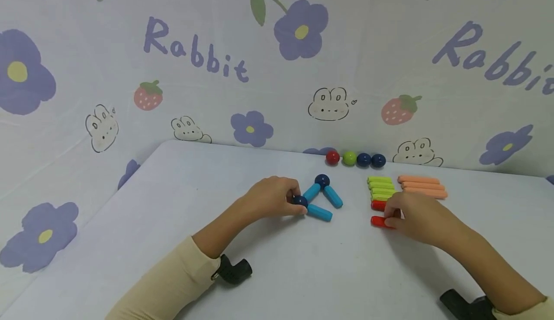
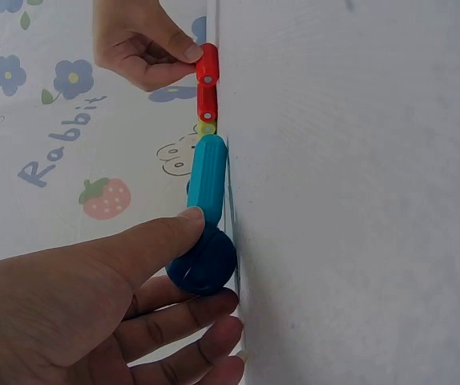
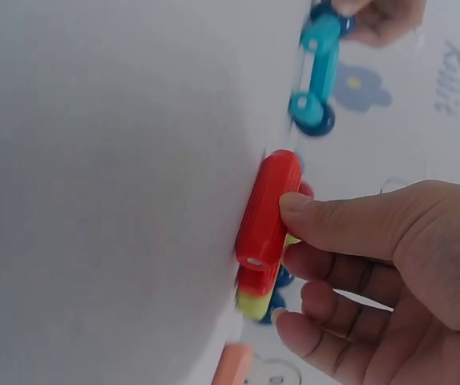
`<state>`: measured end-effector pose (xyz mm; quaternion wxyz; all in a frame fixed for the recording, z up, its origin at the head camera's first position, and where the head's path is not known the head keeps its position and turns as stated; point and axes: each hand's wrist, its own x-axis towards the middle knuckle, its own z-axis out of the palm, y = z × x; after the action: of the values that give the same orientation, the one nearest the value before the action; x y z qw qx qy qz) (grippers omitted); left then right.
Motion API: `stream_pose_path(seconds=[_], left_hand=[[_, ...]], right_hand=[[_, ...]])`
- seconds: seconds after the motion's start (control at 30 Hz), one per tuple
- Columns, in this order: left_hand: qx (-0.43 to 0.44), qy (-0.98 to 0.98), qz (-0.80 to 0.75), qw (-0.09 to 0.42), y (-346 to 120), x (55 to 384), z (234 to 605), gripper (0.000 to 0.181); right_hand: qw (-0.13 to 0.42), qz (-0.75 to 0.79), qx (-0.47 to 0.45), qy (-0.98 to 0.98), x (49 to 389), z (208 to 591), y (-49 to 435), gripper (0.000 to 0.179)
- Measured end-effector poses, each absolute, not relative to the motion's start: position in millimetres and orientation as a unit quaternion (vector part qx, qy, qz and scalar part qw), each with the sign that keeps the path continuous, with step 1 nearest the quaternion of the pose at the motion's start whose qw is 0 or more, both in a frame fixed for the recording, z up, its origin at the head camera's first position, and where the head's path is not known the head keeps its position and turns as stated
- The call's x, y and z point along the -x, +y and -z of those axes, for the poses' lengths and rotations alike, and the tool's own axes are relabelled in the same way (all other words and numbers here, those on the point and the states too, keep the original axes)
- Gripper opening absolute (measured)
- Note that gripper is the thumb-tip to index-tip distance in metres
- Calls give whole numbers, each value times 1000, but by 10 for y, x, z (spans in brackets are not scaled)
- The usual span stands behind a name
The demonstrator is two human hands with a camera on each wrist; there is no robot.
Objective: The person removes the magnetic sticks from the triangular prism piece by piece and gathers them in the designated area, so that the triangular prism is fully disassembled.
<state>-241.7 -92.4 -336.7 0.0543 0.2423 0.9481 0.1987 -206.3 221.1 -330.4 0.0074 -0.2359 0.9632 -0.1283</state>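
Observation:
My left hand [image 1: 270,197] pinches a dark blue ball [image 2: 202,261] between thumb and fingers. A light blue stick [image 1: 320,213] runs from this ball toward the right. Another light blue stick [image 1: 311,192] links it to a second dark blue ball [image 1: 322,181], from which a third light blue stick [image 1: 333,196] slants down, leaving a gap at the lower right corner. On the right side, my right hand [image 1: 421,216] grips a red stick [image 3: 268,208] between thumb and index finger. Just behind it lies another red stick [image 1: 378,205], partly covered by the hand.
Several lime green sticks [image 1: 381,185] lie stacked side by side behind the red ones, with orange sticks [image 1: 420,185] to their right. At the table's back edge stand a red ball [image 1: 332,157], a green ball [image 1: 349,158] and two dark blue balls [image 1: 364,160]. A printed cloth hangs behind.

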Motion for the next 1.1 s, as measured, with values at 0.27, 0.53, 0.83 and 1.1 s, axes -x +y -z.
stream_pose_path(seconds=[0.27, 0.53, 0.83, 1.1], left_hand=[[-240, 948, -203, 56, -919, 2410, 3375, 28], [-241, 946, -208, 56, -924, 2423, 3388, 27], [-242, 947, -205, 54, -927, 2429, 3391, 29], [-242, 947, -206, 54, -921, 2429, 3386, 28]], right_hand=[[-15, 104, 243, 964, 2152, 3316, 2321, 14], [-49, 103, 248, 962, 2182, 3329, 2327, 16], [-55, 93, 235, 966, 2202, 3335, 2345, 14], [-48, 93, 238, 966, 2224, 3354, 2329, 15]])
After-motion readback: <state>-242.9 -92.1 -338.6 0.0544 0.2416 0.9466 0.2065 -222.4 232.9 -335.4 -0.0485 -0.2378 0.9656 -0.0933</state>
